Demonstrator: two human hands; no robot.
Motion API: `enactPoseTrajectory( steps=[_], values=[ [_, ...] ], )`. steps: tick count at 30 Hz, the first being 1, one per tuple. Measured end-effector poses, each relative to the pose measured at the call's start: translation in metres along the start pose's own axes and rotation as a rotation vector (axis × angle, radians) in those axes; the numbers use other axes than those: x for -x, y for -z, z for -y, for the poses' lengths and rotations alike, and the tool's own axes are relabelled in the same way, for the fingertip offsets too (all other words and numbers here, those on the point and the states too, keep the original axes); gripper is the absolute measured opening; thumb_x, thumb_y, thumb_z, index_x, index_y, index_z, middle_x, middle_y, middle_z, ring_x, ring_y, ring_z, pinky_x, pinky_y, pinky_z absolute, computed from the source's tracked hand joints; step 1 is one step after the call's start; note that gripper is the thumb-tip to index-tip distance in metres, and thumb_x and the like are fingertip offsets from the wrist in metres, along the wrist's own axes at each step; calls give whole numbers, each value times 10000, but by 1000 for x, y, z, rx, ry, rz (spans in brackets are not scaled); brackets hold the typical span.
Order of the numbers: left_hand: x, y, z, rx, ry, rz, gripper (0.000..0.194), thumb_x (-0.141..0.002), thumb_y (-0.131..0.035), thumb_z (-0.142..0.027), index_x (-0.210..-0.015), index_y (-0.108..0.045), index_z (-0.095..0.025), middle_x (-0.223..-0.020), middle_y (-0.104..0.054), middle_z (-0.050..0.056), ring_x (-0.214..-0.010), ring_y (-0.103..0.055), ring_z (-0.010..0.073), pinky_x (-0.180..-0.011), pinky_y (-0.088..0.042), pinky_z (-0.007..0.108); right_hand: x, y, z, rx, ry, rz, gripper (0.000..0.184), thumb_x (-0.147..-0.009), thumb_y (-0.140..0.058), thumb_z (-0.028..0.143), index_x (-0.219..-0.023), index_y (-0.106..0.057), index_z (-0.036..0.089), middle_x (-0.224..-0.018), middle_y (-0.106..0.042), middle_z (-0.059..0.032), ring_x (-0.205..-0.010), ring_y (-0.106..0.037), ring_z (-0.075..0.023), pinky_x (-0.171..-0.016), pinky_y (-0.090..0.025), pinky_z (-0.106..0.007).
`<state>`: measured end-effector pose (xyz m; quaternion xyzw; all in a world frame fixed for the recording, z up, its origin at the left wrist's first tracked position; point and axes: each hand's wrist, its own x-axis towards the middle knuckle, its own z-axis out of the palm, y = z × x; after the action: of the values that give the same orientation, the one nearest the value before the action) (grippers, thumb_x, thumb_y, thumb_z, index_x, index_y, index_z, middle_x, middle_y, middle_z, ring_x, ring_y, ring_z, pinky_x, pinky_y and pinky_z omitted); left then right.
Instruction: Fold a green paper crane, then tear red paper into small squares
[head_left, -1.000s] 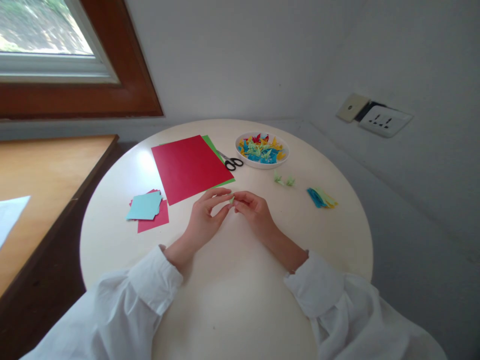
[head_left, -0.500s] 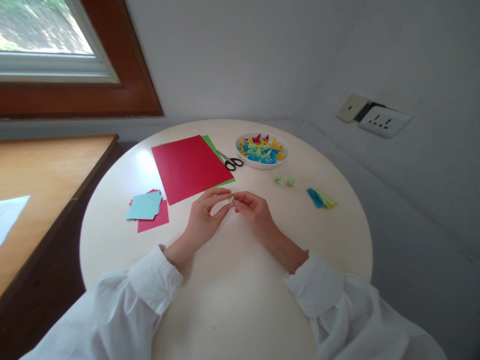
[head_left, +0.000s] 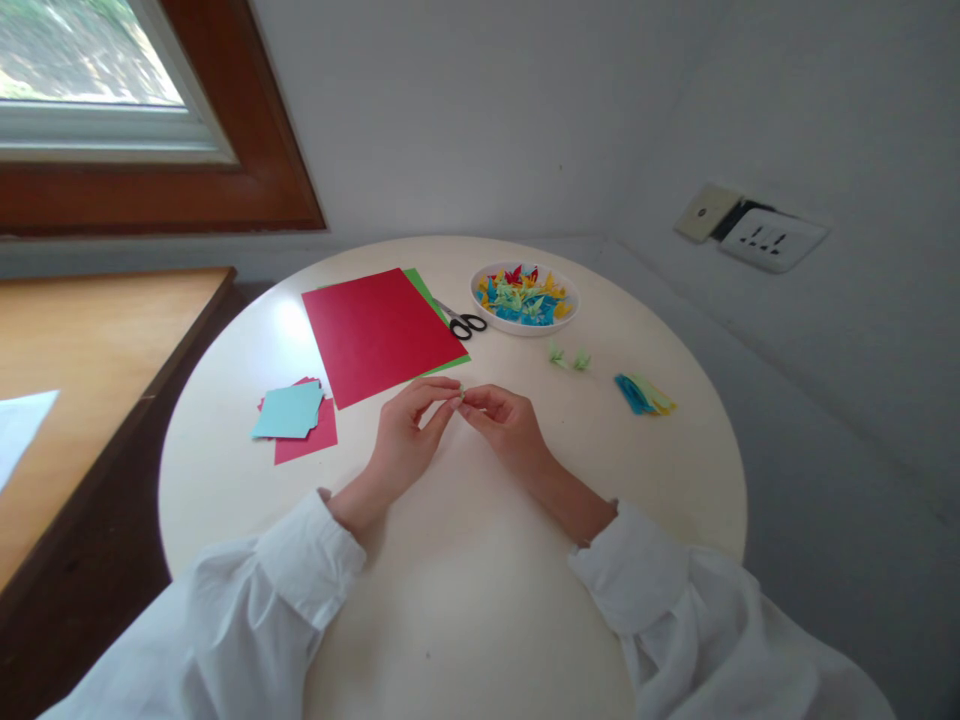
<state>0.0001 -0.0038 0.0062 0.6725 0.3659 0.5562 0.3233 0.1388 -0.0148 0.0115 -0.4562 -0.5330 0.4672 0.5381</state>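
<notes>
Over the middle of the round table, my left hand (head_left: 411, 425) and my right hand (head_left: 506, 425) meet at the fingertips. Both pinch a small piece of pale green folded paper (head_left: 461, 392), mostly hidden by the fingers. Two small pale green paper cranes, a left one (head_left: 556, 355) and a right one (head_left: 582, 361), stand beyond my right hand. A sheet of red paper (head_left: 382, 335) lies just past my left hand, on top of a green sheet (head_left: 444, 366).
A white bowl (head_left: 484, 317) of colourful folded paper cranes stands at the back, beside black-handled scissors (head_left: 468, 325). Light blue squares (head_left: 289, 411) over red squares (head_left: 319, 435) lie left. Blue and yellow folded strips (head_left: 643, 395) lie right on the white table (head_left: 465, 600).
My fingertips have drawn closer together around the green paper, and less of it shows now. The things on the table have not moved.
</notes>
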Motion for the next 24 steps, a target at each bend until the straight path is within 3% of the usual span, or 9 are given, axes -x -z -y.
enactPoseTrajectory(
  steps=[8, 18, 24],
  values=[
    [-1, -1, -4, 27, 54, -39, 79, -770, -624, -237, -744, -676, -184, -855, -693, 65, -810, -636, 168, -725, -494, 280, 1, -1, 0, 62, 9, 54, 127, -687, -623, 309, -688, -627, 182, -692, -637, -5, -678, -573, -142, -663, -456, -279],
    [-6, 1, -8, 86, 338, -116, 136, -728, -645, -290, -701, -677, -161, -725, -697, 40, -699, -621, 160, -652, -453, 258, 3, 0, 1, 224, 50, 69, 50, -646, -521, 243, -642, -525, 193, -634, -551, 25, -621, -518, -124, -605, -408, -262],
    [-7, -2, -9, 176, 378, -111, 135, -716, -653, -286, -688, -675, -157, -709, -693, 34, -682, -618, 150, -652, -453, 251, 3, 0, 0, 277, 80, 65, 66, -674, -504, 259, -648, -506, 198, -632, -535, 27, -602, -492, -118, -567, -382, -248]
  ],
)
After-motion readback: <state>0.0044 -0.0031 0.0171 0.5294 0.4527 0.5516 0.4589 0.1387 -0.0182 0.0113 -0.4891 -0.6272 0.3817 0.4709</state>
